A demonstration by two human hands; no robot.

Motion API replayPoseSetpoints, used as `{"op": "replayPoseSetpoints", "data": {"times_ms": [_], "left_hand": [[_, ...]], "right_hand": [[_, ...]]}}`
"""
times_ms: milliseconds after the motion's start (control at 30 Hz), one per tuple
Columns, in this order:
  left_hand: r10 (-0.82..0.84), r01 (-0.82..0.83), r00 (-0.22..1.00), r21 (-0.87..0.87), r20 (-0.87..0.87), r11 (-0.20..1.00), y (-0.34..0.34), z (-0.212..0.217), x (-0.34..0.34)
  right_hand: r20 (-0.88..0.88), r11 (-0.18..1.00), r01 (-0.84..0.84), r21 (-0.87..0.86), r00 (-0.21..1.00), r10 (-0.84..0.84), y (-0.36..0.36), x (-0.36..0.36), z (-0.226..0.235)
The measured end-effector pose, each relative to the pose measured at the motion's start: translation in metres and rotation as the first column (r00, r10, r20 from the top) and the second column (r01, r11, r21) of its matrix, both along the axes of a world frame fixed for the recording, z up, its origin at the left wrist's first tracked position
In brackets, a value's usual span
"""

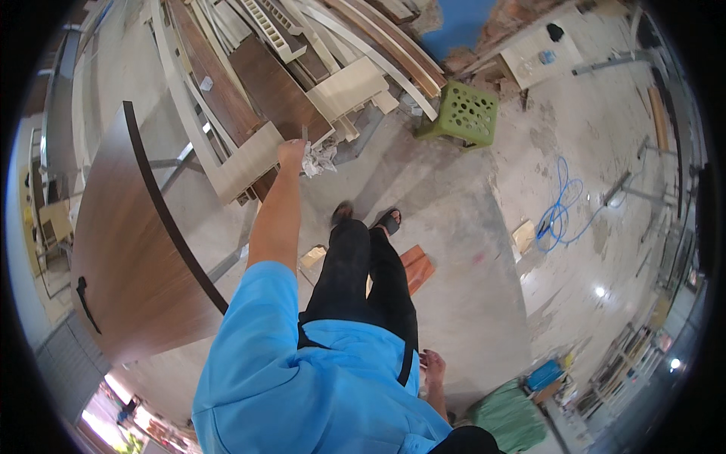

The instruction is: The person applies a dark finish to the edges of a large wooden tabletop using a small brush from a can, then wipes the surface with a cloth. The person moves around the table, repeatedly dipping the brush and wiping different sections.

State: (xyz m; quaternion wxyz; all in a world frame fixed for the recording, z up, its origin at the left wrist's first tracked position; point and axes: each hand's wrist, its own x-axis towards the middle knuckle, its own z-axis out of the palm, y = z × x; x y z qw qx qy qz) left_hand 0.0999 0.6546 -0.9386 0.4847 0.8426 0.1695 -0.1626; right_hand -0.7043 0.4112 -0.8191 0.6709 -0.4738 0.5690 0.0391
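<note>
My left hand (290,152) reaches forward, its fingers closed at the end of a dark brown board (278,87). A crumpled white cloth or paper (320,160) hangs from that hand, and a short, thin grey piece sticks up beside the fingers; what it is I cannot make out. Just left of the hand lies a cream-coloured board (246,163). My right hand (433,365) hangs by my right hip, fingers loosely apart, holding nothing visible.
Stacked boards and trim strips (204,60) fill the area ahead. At left stands a large curved brown panel (144,250) with a dark edge. A green plastic stool (466,113), a coiled blue hose (558,216) and a reddish-brown board piece (417,268) are on the floor.
</note>
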Motion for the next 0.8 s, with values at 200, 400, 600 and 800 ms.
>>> {"op": "replayPoseSetpoints", "data": {"times_ms": [200, 400, 600, 800], "left_hand": [[0.014, -0.016, 1.0, 0.318, 0.007, 0.948, -0.033, 0.017, 0.022], [0.356, -0.395, 0.916, -0.26, -0.185, 0.881, 0.021, 0.024, -0.033], [-0.003, -0.003, 0.999, 0.152, 0.045, 0.988, 0.021, 0.077, -0.068], [-0.495, 0.474, 0.869, 0.311, -0.013, 0.824, -0.026, 0.211, -0.159]], "right_hand": [[-0.132, 0.993, -0.003, -0.12, 0.991, -0.013, -0.112, 0.106, 0.063], [-0.203, 0.921, -0.277, -0.273, 0.953, 0.226, -0.187, 0.211, 0.023], [-0.176, 0.77, -0.226, -0.597, 0.973, 0.149, -0.333, 0.383, -0.049], [0.099, 0.491, 0.022, -0.871, 0.986, 0.132, -0.507, 0.592, -0.028]]}}
